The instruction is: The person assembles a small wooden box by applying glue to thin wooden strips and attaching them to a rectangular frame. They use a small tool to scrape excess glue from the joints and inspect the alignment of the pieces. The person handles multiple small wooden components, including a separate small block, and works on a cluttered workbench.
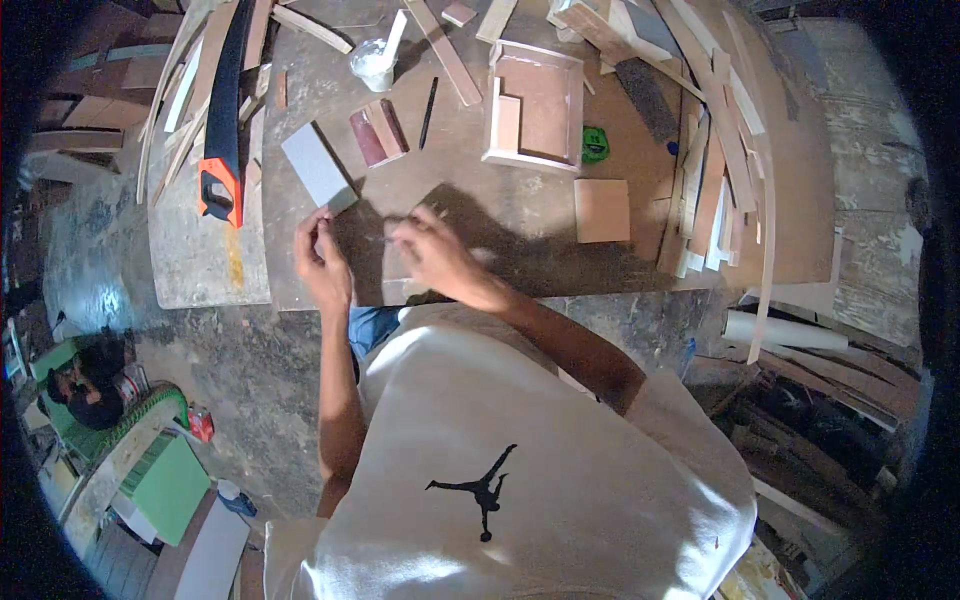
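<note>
**Open lane at the near middle, clutter on three sides**

Your hands, left hand point(322, 262) and right hand point(437, 258), sit close together at the near edge of the tabletop point(480, 200). You have bare board to the right of them, up to the small square panel point(602, 210). Far of them, the open wooden box point(535, 105), the black pencil point(428, 112) and the reddish sanding block point(378, 132) narrow the way. The grey sheet point(318, 166) lies just beyond your left hand. Farther left the orange-handled saw point(222, 130) blocks that side. Stacked wood strips point(715, 170) wall off the right.
</note>
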{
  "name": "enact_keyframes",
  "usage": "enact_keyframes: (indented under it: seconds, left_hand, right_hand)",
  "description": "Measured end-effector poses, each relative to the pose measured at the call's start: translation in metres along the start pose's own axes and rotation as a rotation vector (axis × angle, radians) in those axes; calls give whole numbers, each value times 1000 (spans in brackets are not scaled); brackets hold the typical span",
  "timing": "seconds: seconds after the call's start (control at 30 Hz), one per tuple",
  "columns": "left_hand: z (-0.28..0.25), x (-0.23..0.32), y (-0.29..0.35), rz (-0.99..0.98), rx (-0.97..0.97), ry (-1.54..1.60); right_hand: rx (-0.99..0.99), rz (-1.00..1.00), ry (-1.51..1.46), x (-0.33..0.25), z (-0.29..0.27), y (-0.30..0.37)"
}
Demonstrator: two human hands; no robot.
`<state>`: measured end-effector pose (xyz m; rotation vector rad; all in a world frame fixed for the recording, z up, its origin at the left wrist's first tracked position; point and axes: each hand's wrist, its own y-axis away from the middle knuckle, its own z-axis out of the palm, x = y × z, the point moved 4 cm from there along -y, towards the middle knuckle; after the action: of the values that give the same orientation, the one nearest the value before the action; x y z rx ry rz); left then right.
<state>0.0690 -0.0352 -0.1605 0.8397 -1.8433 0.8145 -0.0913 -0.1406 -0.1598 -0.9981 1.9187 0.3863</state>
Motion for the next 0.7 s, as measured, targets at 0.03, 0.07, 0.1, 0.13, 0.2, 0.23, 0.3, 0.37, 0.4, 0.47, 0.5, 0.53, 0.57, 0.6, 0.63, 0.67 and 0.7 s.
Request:
enact_keyframes:
  seconds: [0.03,0.07,0.1,0.13,0.2,0.23,0.3,0.37,0.4,0.47,0.5,0.53,0.57,0.6,0.63,0.67,0.7]
  left_hand:
    - [2,2,-5,32,16,27]
    - [6,-9,-11,28,14,41]
    - [15,-4,-16,14,-45,41]
    - [25,7,-22,0,-103,39]
    - [51,26,-30,29,-248,12]
    - [69,33,-29,50,-311,34]
    - [108,44,-28,135,-489,61]
    - [135,58,-27,291,-536,54]
    - [148,63,-27,344,-544,44]
    - [171,66,-25,360,-567,54]
    - [180,65,-25,322,-581,73]
    - [187,63,-26,284,-594,92]
    - [191,61,-30,314,-588,87]
    - [194,61,-31,341,-585,80]
    - [196,61,-32,368,-583,73]
    - [196,60,-31,375,-578,72]
    - [196,60,-30,382,-575,72]
  right_hand:
    - [71,-10,-25,-4,-24,-3]
    - [144,-35,53,-8,-53,-10]
    - [282,-46,-10,-8,-81,-13]
    - [364,31,-67,-11,-107,-19]
    - [439,22,72,11,-150,-30]
    - [427,17,118,24,-164,-37]
    - [411,8,209,43,-186,-47]
    - [400,-36,268,61,-190,-60]
    - [393,-51,304,69,-191,-64]
    - [396,-94,363,78,-195,-71]
    - [395,-116,389,80,-194,-74]
    - [383,-121,396,83,-193,-77]
    - [371,-127,404,85,-192,-79]
    - [357,-127,411,87,-190,-80]
    - [349,-114,396,89,-188,-80]
    - [341,-102,381,90,-186,-78]
    - [334,-88,366,92,-185,-77]
